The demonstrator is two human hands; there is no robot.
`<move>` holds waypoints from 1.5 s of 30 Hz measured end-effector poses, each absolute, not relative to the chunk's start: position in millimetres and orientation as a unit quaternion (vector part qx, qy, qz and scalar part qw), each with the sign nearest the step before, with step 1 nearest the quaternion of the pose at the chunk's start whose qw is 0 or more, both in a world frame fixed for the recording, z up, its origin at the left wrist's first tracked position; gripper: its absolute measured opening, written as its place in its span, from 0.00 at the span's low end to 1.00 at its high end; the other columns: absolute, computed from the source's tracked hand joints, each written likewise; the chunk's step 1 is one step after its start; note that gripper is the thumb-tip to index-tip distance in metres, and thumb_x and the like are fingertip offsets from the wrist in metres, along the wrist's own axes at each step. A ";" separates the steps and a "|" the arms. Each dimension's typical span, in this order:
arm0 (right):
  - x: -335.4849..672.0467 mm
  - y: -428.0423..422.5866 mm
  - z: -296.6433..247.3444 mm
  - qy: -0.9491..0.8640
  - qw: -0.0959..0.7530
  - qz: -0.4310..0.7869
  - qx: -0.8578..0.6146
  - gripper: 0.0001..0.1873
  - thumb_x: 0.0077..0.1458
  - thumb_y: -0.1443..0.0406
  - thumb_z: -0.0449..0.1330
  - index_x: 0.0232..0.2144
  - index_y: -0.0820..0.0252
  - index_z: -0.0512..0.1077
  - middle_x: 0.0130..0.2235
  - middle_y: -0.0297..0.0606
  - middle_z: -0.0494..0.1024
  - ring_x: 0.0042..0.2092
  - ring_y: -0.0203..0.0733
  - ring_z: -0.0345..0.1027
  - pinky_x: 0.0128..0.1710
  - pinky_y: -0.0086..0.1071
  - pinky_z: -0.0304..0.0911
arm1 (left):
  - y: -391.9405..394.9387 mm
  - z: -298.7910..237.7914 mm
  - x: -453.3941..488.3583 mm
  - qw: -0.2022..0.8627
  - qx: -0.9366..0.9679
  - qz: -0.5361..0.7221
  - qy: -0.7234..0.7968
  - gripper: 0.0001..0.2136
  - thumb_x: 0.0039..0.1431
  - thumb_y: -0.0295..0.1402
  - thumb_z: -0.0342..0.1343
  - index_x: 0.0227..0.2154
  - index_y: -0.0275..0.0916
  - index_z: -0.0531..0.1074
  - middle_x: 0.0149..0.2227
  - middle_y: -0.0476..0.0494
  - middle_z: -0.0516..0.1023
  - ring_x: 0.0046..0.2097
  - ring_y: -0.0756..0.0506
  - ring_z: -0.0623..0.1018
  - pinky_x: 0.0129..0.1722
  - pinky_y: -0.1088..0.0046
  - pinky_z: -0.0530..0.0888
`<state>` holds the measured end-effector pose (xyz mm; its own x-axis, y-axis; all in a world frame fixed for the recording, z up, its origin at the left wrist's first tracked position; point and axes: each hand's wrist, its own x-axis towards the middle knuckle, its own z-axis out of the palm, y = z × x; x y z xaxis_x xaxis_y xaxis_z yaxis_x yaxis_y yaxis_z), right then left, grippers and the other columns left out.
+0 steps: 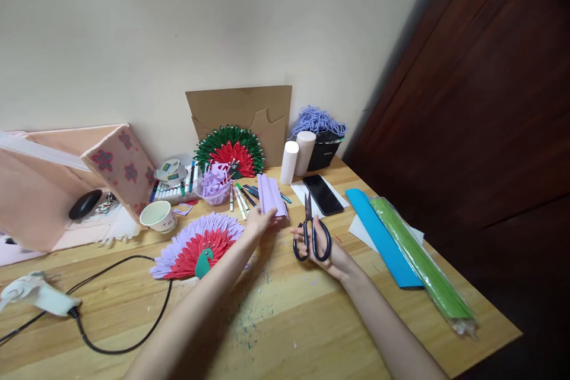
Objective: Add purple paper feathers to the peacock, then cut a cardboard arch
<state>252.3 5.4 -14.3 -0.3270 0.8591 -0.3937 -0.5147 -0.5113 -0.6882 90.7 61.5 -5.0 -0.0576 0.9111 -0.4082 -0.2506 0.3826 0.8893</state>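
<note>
My left hand [257,224] pinches the near end of a folded lilac paper [271,195] that stands up off the wooden table [276,314]. My right hand [327,249] grips black-handled scissors [310,230], fingers through the loops, blades pointing away and closed. The scissors sit just right of the lilac paper, not touching it. A purple and red paper peacock fan [196,245] lies left of my left hand.
A green and red paper fan [230,151] leans on cardboard [243,108] at the back. Markers [240,199], a phone [323,194], two rolls [297,157], blue paper [383,237], green wrapped sheets [418,261], a paper cup [159,215] and a glue gun [38,295] with cord surround the work area.
</note>
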 end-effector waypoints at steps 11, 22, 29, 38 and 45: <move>241.6 11.3 -26.5 -0.295 0.610 0.555 -0.482 0.23 0.30 0.59 0.72 0.24 0.60 0.64 0.17 0.25 0.66 0.19 0.29 0.58 0.21 0.26 0.55 | 9.6 -2.6 99.1 0.569 0.388 0.489 0.536 0.20 0.35 0.29 0.68 0.35 0.33 0.73 0.40 0.37 0.80 0.43 0.39 0.78 0.43 0.67 0.73; 242.0 4.4 -20.7 -0.342 0.598 0.536 -0.488 0.18 0.44 0.52 0.64 0.27 0.60 0.65 0.17 0.27 0.67 0.19 0.32 0.60 0.22 0.28 0.57 | 10.4 -2.8 101.7 0.566 0.407 0.463 0.548 0.18 0.33 0.29 0.69 0.32 0.34 0.76 0.36 0.39 0.81 0.41 0.37 0.79 0.41 0.65 0.74; 244.2 2.7 -25.3 -0.426 0.576 0.444 -0.538 0.21 0.38 0.56 0.69 0.29 0.57 0.63 0.21 0.26 0.68 0.18 0.32 0.60 0.19 0.27 0.55 | 9.2 6.2 100.3 0.692 0.339 0.431 0.469 0.23 0.40 0.39 0.67 0.40 0.31 0.75 0.42 0.34 0.79 0.46 0.38 0.77 0.45 0.67 0.73; 240.7 -0.3 -14.0 -0.411 0.529 0.560 -0.487 0.25 0.45 0.43 0.58 0.28 0.59 0.66 0.20 0.30 0.68 0.19 0.34 0.60 0.20 0.29 0.58 | 22.2 15.5 98.3 0.566 0.374 0.486 0.552 0.16 0.36 0.35 0.69 0.29 0.31 0.78 0.33 0.36 0.81 0.36 0.40 0.79 0.34 0.70 0.74; 231.0 -12.2 -13.8 -0.407 0.383 0.752 -0.351 0.41 0.41 0.32 0.45 0.32 0.62 0.68 0.21 0.32 0.66 0.24 0.36 0.63 0.32 0.36 0.65 | 29.7 36.1 75.6 0.465 0.439 0.529 0.557 0.16 0.43 0.38 0.65 0.33 0.32 0.77 0.37 0.39 0.81 0.40 0.40 0.79 0.38 0.70 0.73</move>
